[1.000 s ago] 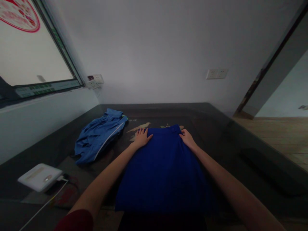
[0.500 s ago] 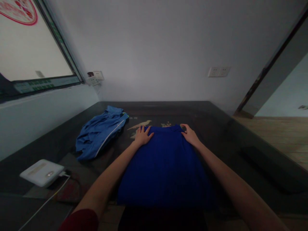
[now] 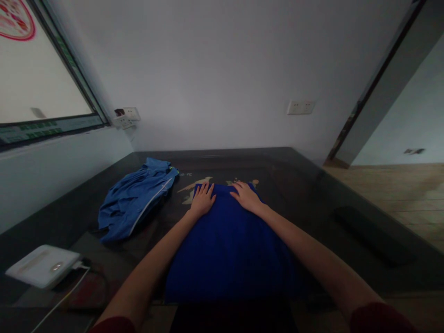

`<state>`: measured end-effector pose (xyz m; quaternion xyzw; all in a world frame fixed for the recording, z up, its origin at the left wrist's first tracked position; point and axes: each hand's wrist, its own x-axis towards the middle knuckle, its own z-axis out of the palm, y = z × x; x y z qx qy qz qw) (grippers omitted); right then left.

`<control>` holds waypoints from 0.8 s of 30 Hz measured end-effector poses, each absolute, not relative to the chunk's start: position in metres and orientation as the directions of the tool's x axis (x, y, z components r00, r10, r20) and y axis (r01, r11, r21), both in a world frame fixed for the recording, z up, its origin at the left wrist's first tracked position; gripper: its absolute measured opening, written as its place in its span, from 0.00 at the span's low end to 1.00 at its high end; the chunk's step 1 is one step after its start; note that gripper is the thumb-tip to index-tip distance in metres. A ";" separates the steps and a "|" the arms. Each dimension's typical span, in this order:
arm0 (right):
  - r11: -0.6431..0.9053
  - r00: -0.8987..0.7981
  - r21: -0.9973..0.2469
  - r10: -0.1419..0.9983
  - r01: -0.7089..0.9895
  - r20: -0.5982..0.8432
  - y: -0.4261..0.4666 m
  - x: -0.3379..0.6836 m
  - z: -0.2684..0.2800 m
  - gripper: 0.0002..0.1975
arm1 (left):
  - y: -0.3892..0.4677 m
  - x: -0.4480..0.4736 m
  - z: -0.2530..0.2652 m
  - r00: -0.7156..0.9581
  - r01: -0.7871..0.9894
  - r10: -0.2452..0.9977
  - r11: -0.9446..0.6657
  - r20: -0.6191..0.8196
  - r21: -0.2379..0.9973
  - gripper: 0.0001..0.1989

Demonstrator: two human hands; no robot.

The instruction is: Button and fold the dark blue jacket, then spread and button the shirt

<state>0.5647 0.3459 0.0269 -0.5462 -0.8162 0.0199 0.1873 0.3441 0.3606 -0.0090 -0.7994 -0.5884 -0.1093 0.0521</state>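
Behind the glossy dark table (image 3: 298, 194), a pale wall (image 3: 215, 69) carries power sockets (image 3: 294, 107). Left of the table is a window (image 3: 38, 76); right, dimly lit plank floor (image 3: 398, 192).

A deep-blue garment (image 3: 229, 245) lies spread out on the dark table (image 3: 298, 189), narrower at its far end.

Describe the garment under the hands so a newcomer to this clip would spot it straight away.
Start with the dark table against the wall and look to the middle of its near side. There the deep-blue garment lies spread out, the left hand and right hand on its far end. Unlike the crumpled, lighter blue, white-striped garment to its left, it looks fairly smooth.
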 end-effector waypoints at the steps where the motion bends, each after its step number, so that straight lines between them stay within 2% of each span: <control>1: 0.387 -0.336 -0.227 0.912 0.894 0.234 0.350 0.562 0.017 0.26 | 0.361 0.343 -0.009 0.296 0.947 0.930 -0.315 0.218 0.060 0.28; 4: 0.346 -0.318 -0.208 0.935 0.915 0.156 0.359 0.564 -0.005 0.31 | 0.364 0.341 -0.008 0.315 0.938 0.933 -0.334 0.175 0.090 0.27; 10: 0.357 -0.320 -0.204 0.927 0.911 0.195 0.358 0.576 -0.009 0.32 | 0.370 0.340 -0.013 0.273 0.950 0.954 -0.288 0.123 0.121 0.28; 13: 0.301 -0.256 -0.210 0.942 0.930 0.216 0.357 0.577 -0.010 0.34 | 0.371 0.341 -0.013 0.234 0.960 0.965 -0.249 0.121 0.131 0.28; 20: 0.204 -0.174 -0.218 0.973 0.954 0.148 0.363 0.577 -0.017 0.37 | 0.374 0.339 -0.011 0.232 0.959 0.971 -0.237 0.050 0.156 0.30; 24: 0.197 -0.174 -0.221 0.977 0.955 0.122 0.365 0.578 -0.018 0.37 | 0.376 0.339 -0.011 0.214 0.960 0.974 -0.224 0.073 0.168 0.29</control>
